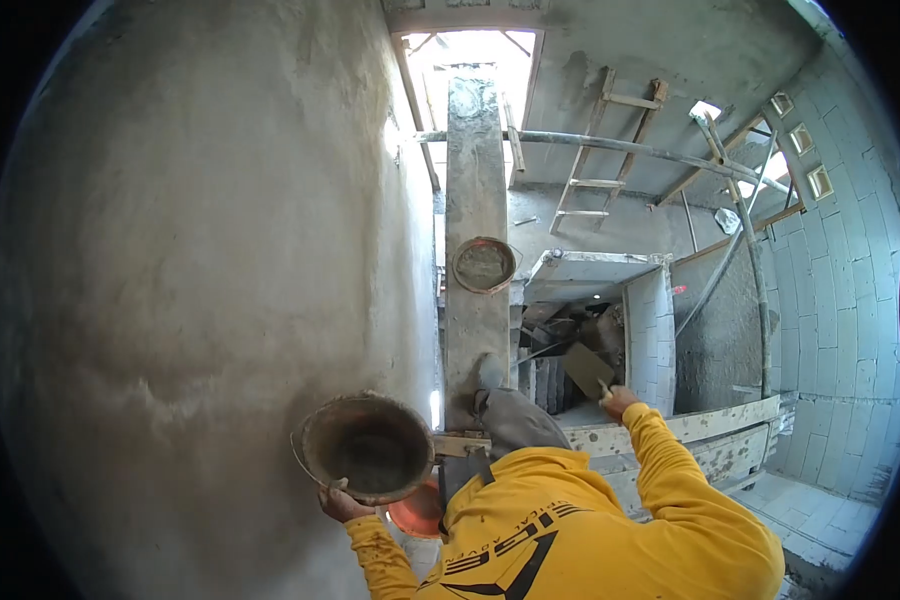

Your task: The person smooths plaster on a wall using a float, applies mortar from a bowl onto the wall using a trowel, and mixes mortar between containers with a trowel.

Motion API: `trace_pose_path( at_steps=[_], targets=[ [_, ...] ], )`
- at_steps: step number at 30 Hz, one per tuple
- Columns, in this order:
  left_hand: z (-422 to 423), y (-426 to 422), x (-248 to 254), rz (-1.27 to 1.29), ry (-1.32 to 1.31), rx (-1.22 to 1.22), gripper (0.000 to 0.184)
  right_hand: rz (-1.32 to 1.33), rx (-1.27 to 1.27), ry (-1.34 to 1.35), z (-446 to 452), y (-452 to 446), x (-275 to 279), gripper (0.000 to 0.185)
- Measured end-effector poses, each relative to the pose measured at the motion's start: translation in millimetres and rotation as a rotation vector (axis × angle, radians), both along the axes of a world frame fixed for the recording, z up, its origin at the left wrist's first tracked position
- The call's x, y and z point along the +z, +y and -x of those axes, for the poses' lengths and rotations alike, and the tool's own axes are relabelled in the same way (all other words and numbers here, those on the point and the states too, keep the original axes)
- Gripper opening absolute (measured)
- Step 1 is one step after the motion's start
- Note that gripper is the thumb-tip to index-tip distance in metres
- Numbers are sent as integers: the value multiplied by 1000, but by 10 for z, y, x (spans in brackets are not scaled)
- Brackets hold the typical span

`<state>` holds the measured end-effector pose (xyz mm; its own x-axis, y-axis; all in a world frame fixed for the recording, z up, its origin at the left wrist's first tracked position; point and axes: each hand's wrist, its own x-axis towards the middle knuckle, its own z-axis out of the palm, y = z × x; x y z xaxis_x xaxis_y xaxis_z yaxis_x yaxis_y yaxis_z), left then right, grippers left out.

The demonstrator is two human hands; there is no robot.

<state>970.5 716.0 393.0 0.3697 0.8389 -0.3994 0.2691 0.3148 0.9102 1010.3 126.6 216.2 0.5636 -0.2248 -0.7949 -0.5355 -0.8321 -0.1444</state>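
My left hand (344, 501) grips the lower left rim of a dark round bucket (368, 447), tilted so its inside shows, close to the plastered wall (270, 250). Some grey material lies inside it. My right hand (620, 402), out to the right, is closed on the handle of a flat rectangular trowel (588, 371). The trowel is held over a dark gap beside the plank. Both arms are in yellow sleeves.
A long plank (475, 200) runs ahead, with a bucket of grey mortar (484, 265) on it. An orange bucket (417, 508) sits below the dark one. Beyond are a wooden ladder (597, 184), scaffold poles (620, 146) and a block wall (840, 310). Boards (715, 424) cross at right.
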Motion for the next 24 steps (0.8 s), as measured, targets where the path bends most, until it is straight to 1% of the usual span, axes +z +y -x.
trace_pose_path(
  at_steps=[1,2,5,6,8,9,10,11,12,13,14,15,16,17,19,21,22,23,24],
  targets=[
    [-272,10,-37,-30,1,-45,66,6,234,-188,-310,71,3,44],
    [-519,22,-88,-59,4,-93,66,-44,61,-164,-562,55,58,49],
    [-1247,9,-409,-52,15,-109,60,-15,247,-246,-1443,357,552,47],
    [-1514,-42,-502,-65,33,-140,62,56,104,-195,-1763,536,847,48],
    [-1949,-138,-698,-93,75,-209,64,88,58,-243,-2128,578,750,45],
    [-2091,-152,-855,-63,41,-219,66,102,28,-268,-2268,553,666,43],
    [-2206,-171,-959,-59,37,-244,68,11,-28,-283,-2387,492,412,41],
    [-2283,-195,-1054,-53,29,-272,70,-78,-87,-303,-2466,386,-20,38],
    [-2363,-226,-1154,-47,20,-298,71,-166,-146,-326,-2587,274,-312,36],
    [-2410,-230,-1264,-18,43,-298,72,-310,-606,-128,-2937,591,211,26],
    [-2432,-214,-1366,8,67,-300,73,-408,-761,-157,-3057,601,-47,28],
    [-2519,-221,-1474,33,93,-300,74,-506,-913,-187,-3157,573,-436,30],
    [-2644,-336,-1401,74,167,-277,74,-605,-1067,-221,-3258,562,-780,32],
    [-2808,-449,-1413,111,238,-257,74,-621,-1130,-241,-3398,566,-1117,31],
    [-2824,-288,-1880,42,247,-302,68,-662,-1253,-297,-3744,593,-1769,30],
    [-2824,-113,-2165,-86,380,-505,52,-690,-1279,-358,-4059,617,-2485,27],
    [-2973,-253,-2167,-105,430,-444,49,-700,-1293,-388,-4205,619,-2867,26],
    [-3125,-395,-2171,-121,477,-381,47,-693,-1259,-417,-4321,594,-3325,29],
    [-3207,-453,-2241,-137,547,-368,45,-682,-1227,-446,-4425,549,-3791,33]
  ],
)
